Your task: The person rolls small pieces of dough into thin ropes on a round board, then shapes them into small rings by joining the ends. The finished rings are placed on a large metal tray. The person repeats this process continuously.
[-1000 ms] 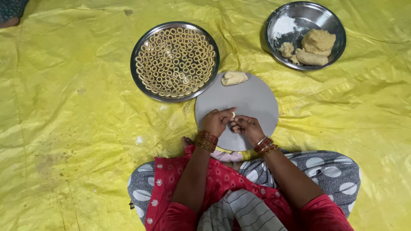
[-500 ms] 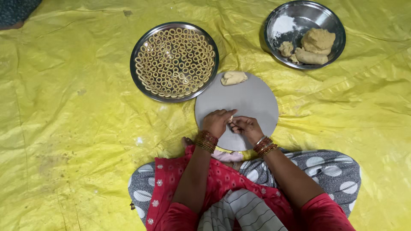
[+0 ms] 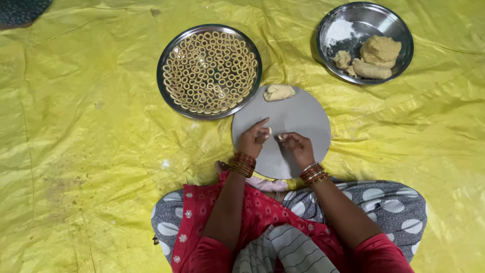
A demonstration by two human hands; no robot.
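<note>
Dough is what your hands are busy with in the head view, the only view you have: your left hand (image 3: 252, 139) and right hand (image 3: 298, 147) sit close together over the near half of a round grey board (image 3: 303, 116), fingers curled in, pinching a small pale bit of dough (image 3: 273, 134) between the fingertips of both, where the two hands almost meet. Your left forefinger sticks out straight toward the far edge of the board while the other fingers close on the piece; your right hand is bent into a loose fist with the fingertips on the same piece. The piece is so small that its shape cannot be made out. Both wrists carry stacks of red and gold bangles (image 3: 243, 164). Beyond your hands, at the far rim of the board, lies a flattish lump of dough (image 3: 279, 92), well apart from your fingers. Further out and to the left of your left hand, a steel plate (image 3: 166, 65) rests on the yellow sheet (image 3: 91, 126), just beside the board's far left edge, and it is packed with small dough rings (image 3: 209, 71) laid flat in one layer. Out beyond your right hand and off to the right, clear of the board, stands a steel bowl (image 3: 399, 30) holding several larger dough pieces (image 3: 380, 50) and a patch of white flour (image 3: 337, 31). Close under your forearms, your crossed knees in spotted grey cloth (image 3: 389, 202) and a red garment frame the near edge of the board.
</note>
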